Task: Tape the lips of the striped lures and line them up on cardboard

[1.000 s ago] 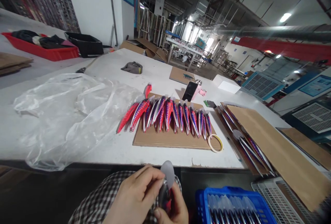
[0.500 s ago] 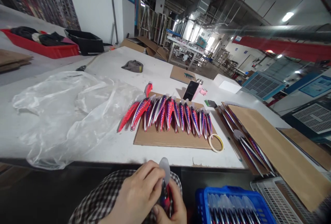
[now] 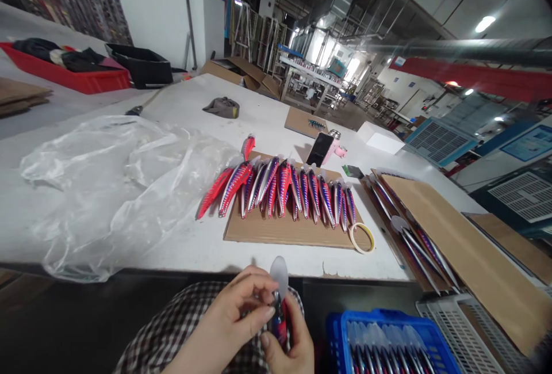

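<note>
A fishing lure (image 3: 280,331) with a dark and red body and a clear, rounded diving lip stands nearly upright above my lap. My right hand (image 3: 295,339) grips its body between thumb and fingers. At the head of the lure, just below the lip, the thumb and fingertips of my left hand (image 3: 241,308) close in from the left; whether they pinch anything small there is hidden. On the table before me, a row of red, purple and silver lures (image 3: 282,187) lies across a cardboard sheet (image 3: 280,233). A roll of tape (image 3: 361,238) rests at the sheet's right corner.
Crumpled clear plastic (image 3: 129,190) covers the table's left side. A blue basket (image 3: 388,317) at lower right holds several lures, lips up. More lures lie beside long cardboard (image 3: 452,236) at right. A phone (image 3: 319,149) leans behind the row.
The left hand's fingers have lifted and spread somewhat from the lure, its thumb now showing beside the head. The right hand keeps its grip, and the lure has risen slightly.
</note>
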